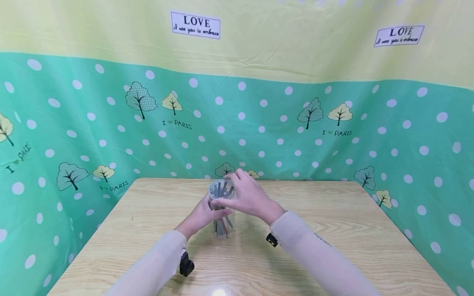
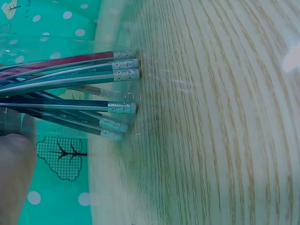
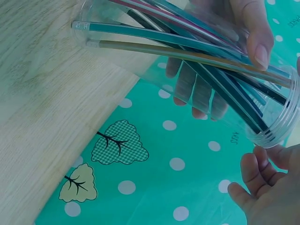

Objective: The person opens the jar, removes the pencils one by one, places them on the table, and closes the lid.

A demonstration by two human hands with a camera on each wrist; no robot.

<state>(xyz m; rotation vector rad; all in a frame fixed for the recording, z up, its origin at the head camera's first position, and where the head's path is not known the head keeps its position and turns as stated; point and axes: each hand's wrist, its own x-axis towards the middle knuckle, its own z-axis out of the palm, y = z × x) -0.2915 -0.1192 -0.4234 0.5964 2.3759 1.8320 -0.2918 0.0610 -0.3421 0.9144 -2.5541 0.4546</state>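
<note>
Below, left hand (image 1: 203,214) grips clear jar (image 3: 147,66); right hand (image 1: 252,196) spans its rim (image 3: 291,107).

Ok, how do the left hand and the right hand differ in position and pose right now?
The left hand holds the clear container around its side, while the right hand is higher, at its top rim. The left hand's thumb lies across the container's side; the right hand's thumb and fingers span the rim. Both come out of pale sleeves.

Clear jar (image 3: 287,112): 1. Pencils (image 2: 70,104): at least 7. Hands (image 1: 201,216) (image 1: 252,196): 2. Wooden table (image 1: 355,230): 1. LOVE panels (image 1: 195,25) (image 1: 399,36): 2.
</note>
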